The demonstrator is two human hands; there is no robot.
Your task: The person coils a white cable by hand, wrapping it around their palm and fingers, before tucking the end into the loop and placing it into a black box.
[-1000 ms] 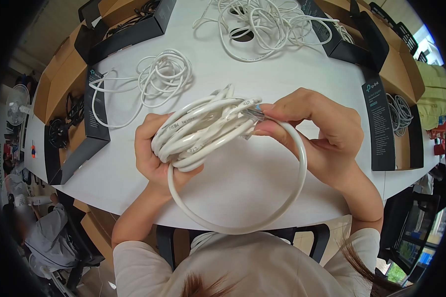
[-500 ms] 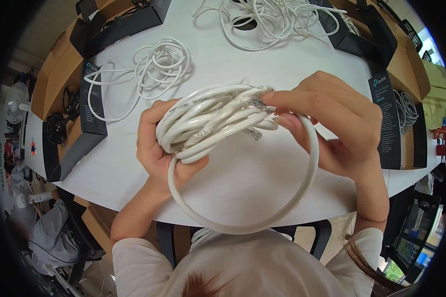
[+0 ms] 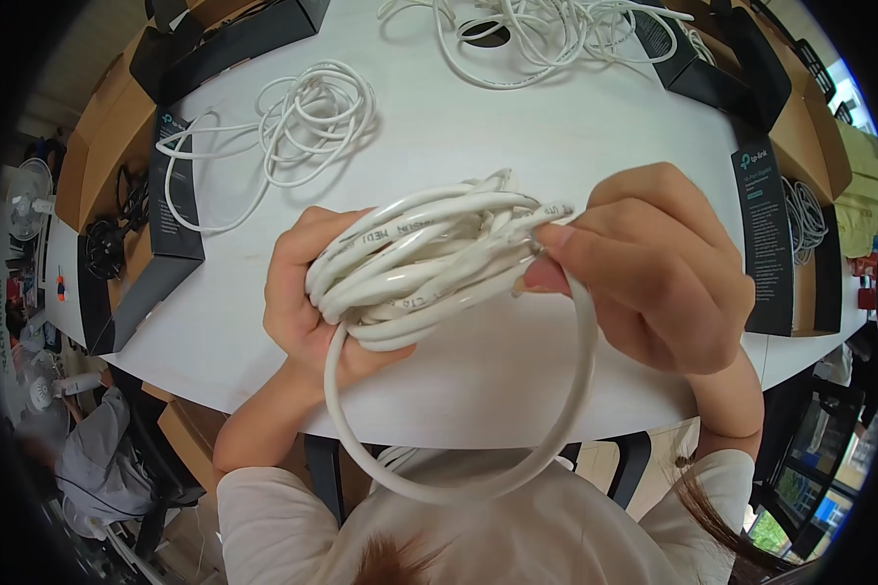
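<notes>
A thick bundle of white network cable (image 3: 419,263) is held up over the table, with printed lettering along its jacket. My left hand (image 3: 298,292) wraps round the bundle's left end, its thumb underneath. At the right end, my right hand (image 3: 658,263) pinches the cable with thumb and index finger; a clear plug partly shows at the fingertips. One large loop of the cable hangs below, running from near my left palm up to my right fingers. Part of the right-hand grip is hidden behind the fingers.
On the white table (image 3: 458,127) lie a loose white cable coil (image 3: 317,122) and a larger cable tangle (image 3: 566,39). Open TP-Link boxes stand left (image 3: 171,195) and right (image 3: 766,224), the latter holding a grey cable (image 3: 805,219). A person (image 3: 107,458) sits at the far left.
My right fingers have drawn in tighter on the cable end. The plug that stuck out below the bundle no longer shows there. The hanging loop has dropped lower and narrowed.
</notes>
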